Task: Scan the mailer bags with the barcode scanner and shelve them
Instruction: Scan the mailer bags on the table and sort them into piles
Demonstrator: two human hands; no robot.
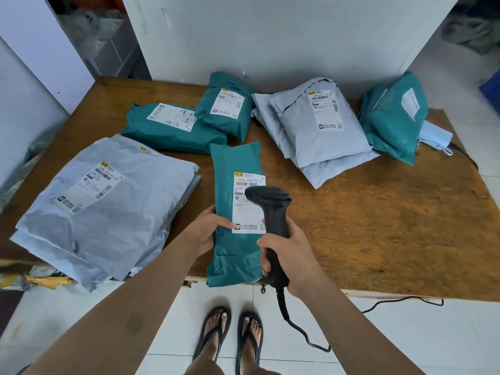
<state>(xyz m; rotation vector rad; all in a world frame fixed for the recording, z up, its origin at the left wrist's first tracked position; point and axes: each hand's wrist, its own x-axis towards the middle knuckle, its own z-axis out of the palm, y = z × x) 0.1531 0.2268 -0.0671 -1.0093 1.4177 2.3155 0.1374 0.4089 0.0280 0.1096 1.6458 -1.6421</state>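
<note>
A narrow teal mailer bag [230,247] lies lengthwise at the table's front edge, its white label facing up. My left hand [207,231] grips its left side, thumb on the label's lower corner. My right hand [290,259] grips the handle of a black barcode scanner [272,209], whose head hovers over the label. More mailers lie on the wooden table [392,226]: a grey stack [108,212] at left, two teal bags [173,131] [227,106] behind, grey bags [322,125] at right centre, and a teal bag [392,123] at far right.
The scanner's black cord [300,331] hangs down to the tiled floor and runs right under the table edge. A light blue face mask [435,138] lies beside the far right bag. A white wall stands behind the table. My sandalled feet are below.
</note>
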